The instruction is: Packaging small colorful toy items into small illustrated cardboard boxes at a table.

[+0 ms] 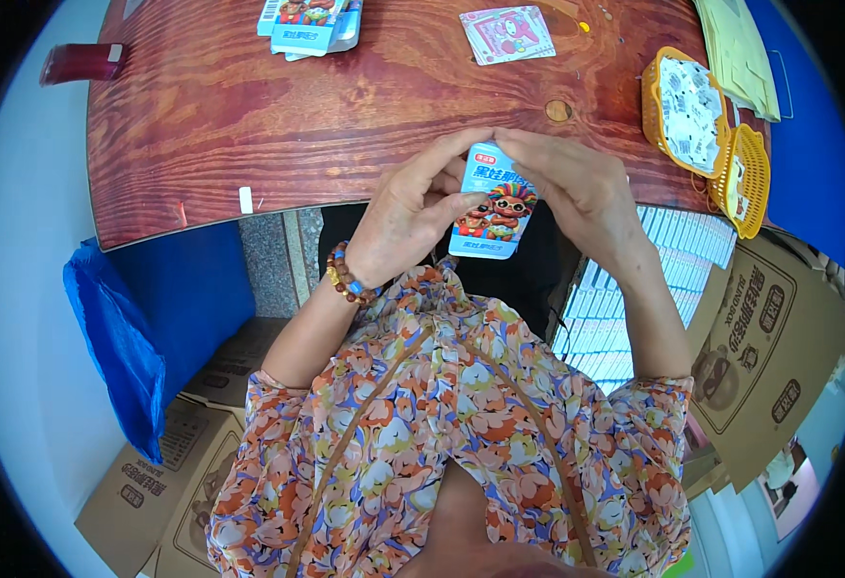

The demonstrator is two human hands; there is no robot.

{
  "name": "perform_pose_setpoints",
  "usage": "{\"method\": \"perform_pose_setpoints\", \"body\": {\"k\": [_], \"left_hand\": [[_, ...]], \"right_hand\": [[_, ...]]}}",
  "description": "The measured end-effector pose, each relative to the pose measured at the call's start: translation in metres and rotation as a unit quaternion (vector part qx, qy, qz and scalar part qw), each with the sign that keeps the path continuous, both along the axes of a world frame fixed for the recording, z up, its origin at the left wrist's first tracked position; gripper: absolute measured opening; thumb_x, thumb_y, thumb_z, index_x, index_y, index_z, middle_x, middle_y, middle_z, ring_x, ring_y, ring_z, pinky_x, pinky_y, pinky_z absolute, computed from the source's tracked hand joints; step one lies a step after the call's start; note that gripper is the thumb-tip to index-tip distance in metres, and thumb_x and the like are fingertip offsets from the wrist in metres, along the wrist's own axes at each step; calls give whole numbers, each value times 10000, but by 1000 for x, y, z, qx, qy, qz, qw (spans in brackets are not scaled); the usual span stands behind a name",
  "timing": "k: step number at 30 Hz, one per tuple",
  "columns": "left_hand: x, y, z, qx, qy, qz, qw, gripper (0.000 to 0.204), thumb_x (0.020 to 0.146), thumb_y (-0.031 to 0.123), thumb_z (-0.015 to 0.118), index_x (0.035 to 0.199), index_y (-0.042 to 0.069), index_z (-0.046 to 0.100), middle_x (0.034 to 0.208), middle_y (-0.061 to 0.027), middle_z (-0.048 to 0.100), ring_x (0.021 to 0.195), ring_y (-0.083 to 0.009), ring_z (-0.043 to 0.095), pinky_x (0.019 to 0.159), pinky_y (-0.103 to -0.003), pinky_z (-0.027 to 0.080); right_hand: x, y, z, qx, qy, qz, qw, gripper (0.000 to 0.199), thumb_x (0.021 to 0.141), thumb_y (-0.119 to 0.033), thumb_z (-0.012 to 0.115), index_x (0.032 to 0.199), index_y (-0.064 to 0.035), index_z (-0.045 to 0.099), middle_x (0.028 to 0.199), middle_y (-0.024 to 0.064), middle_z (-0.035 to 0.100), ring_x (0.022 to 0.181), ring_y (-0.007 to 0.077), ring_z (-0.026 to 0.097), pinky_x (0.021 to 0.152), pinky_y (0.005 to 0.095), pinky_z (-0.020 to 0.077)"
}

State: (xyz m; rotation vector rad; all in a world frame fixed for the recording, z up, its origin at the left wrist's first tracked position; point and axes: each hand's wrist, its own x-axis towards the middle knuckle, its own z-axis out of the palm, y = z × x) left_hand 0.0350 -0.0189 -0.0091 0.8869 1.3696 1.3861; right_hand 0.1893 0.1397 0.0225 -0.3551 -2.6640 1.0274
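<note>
Between my two hands, just over the near edge of the wooden table (345, 144), is a small light-blue box (483, 244) with rounded corners and cartoon figures on its front. My left hand (413, 197) grips its left side, thumb across the front and fingers behind. My right hand (581, 188) curls around the upper right of the box, fingertips meeting the left hand's at the top edge. The fingers behind the box are hidden. A beaded bracelet (345, 275) is on my left wrist.
Similar blue boxes (305, 37) and printed cards (507, 37) lie at the table's far side. Yellow baskets (656, 116) with small white packets (689, 111) stand right. An open carton (769, 328) sits below right beside rows of blue-white boxes (601, 323). Blue cloth (119, 337) hangs left.
</note>
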Motion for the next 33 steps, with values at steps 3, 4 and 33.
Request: {"method": "perform_pose_setpoints", "body": {"k": [3, 4, 33], "left_hand": [[-1, -1, -5, 4, -15, -2, 1000, 588, 912, -38, 629, 1457, 91, 449, 972, -54, 643, 873, -115, 657, 801, -275, 553], [-3, 0, -4, 9, -17, -7, 1000, 581, 921, -27, 628, 1459, 105, 453, 979, -54, 639, 873, -114, 655, 801, -279, 552], [-33, 0, 11, 40, -39, 143, 988, 719, 963, 148, 624, 1551, 49, 224, 1329, -194, 558, 1227, -286, 583, 991, -380, 499]], "right_hand": [[9, 4, -8, -188, 18, -39, 981, 344, 879, -6, 673, 1222, -10, 670, 1208, 139, 691, 1117, 227, 666, 926, 324, 531], [10, 4, -10, -187, 17, -39, 981, 344, 879, -6, 673, 1222, -10, 670, 1208, 139, 691, 1117, 227, 666, 926, 324, 531], [-28, 25, -20, -650, 169, -201, 713, 228, 973, -58, 526, 1171, 37, 586, 1171, 135, 681, 1008, 197, 697, 872, 339, 591]]}}
